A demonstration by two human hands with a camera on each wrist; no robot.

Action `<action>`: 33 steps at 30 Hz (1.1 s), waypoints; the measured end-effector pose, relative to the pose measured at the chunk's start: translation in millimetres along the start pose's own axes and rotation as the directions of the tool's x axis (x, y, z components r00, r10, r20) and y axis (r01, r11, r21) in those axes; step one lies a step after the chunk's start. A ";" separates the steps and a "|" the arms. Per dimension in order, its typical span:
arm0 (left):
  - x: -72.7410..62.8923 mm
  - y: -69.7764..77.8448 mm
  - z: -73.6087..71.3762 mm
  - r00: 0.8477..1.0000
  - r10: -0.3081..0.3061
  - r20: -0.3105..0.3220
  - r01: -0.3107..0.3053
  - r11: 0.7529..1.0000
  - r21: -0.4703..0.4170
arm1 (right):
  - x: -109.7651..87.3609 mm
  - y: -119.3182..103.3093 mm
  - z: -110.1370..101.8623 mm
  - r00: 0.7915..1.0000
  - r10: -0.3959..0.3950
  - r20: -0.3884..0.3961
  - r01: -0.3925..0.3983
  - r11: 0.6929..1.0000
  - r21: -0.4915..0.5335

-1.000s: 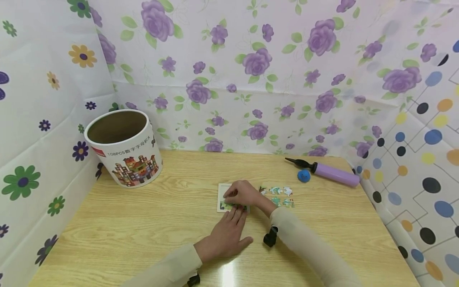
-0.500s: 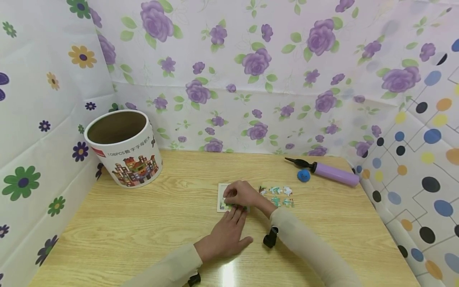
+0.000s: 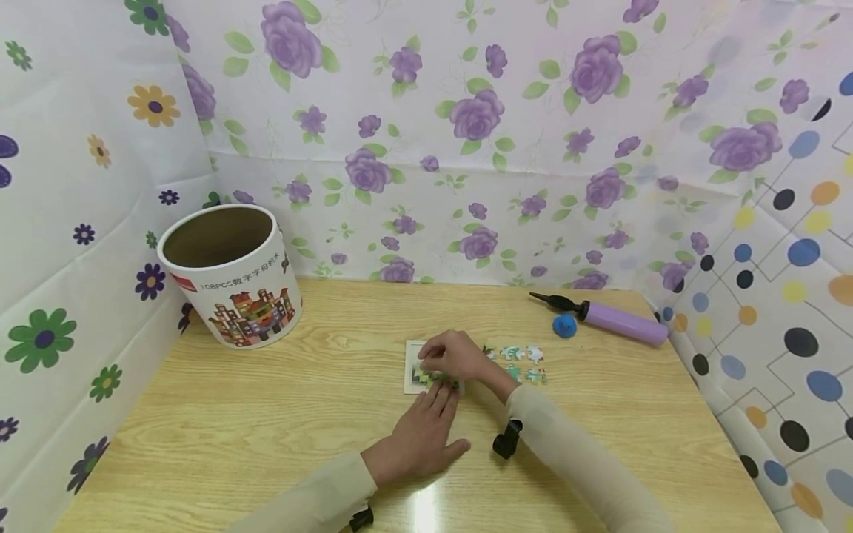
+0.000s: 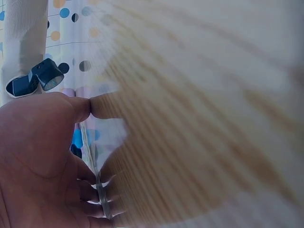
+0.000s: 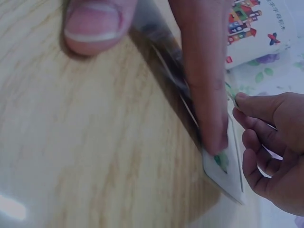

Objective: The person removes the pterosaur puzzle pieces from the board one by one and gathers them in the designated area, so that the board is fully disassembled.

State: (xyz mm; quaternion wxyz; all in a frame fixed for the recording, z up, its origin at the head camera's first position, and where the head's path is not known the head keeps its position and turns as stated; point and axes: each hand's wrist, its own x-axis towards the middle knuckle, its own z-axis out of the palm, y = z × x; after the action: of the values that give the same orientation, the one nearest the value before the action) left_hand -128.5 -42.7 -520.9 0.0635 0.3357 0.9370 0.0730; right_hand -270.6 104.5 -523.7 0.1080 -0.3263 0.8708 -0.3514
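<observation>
A small white-framed jigsaw puzzle [image 3: 409, 379] lies flat on the wooden table, green pieces showing along its near side. My left hand [image 3: 421, 438] rests palm down, straight fingertips on the near edge of the frame, thumb spread right. Above the puzzle, my right hand [image 3: 456, 357] pinches a thin puzzle piece [image 5: 231, 93] between thumb and index finger; the right wrist view shows this piece almost edge-on. Several loose puzzle pieces [image 3: 512, 354] lie just right of the frame, partly behind the right wrist. In the left wrist view, the left palm [image 4: 35, 156] faces the camera.
A large white bucket [image 3: 263, 307] with printed blocks stands at the back left. Toward the back right lie a purple hand pump [image 3: 623, 324] and a small blue round object [image 3: 564, 326]. Patterned cloth [image 3: 426, 222] walls in the table at the back and sides.
My right hand has lifted slightly away from the puzzle and shifted a little right, uncovering more of the green pieces. The left hand stays in place.
</observation>
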 end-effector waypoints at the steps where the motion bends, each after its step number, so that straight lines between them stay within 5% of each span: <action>1: 0.0 -0.1 0.0 1.000 0.005 -0.007 -0.005 1.000 0.005 | -0.9 0.9 -1.9 1.000 0.005 -0.004 -0.005 1.000 -0.003; 10: 1.5 0.5 1.0 1.000 -0.005 -0.026 0.007 0.997 0.070 | -24.2 11.2 -24.8 0.997 0.044 -0.063 -0.046 0.998 -0.033; 21: 3.7 0.6 3.9 0.999 -0.042 0.035 0.039 0.997 0.068 | -67.9 22.2 -51.7 0.990 0.077 -0.115 -0.082 0.996 -0.043; 33: 3.5 0.6 5.2 0.999 -0.044 0.019 0.043 0.996 0.075 | -100.1 38.9 -55.0 0.988 0.087 -0.129 -0.096 0.993 -0.064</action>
State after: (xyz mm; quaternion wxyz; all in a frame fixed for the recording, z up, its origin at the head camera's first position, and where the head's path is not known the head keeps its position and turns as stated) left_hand -129.9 -39.5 -526.1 0.0618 0.3180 0.9455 0.0330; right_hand -236.3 219.8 -514.2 0.0572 -0.2668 0.9018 -0.3351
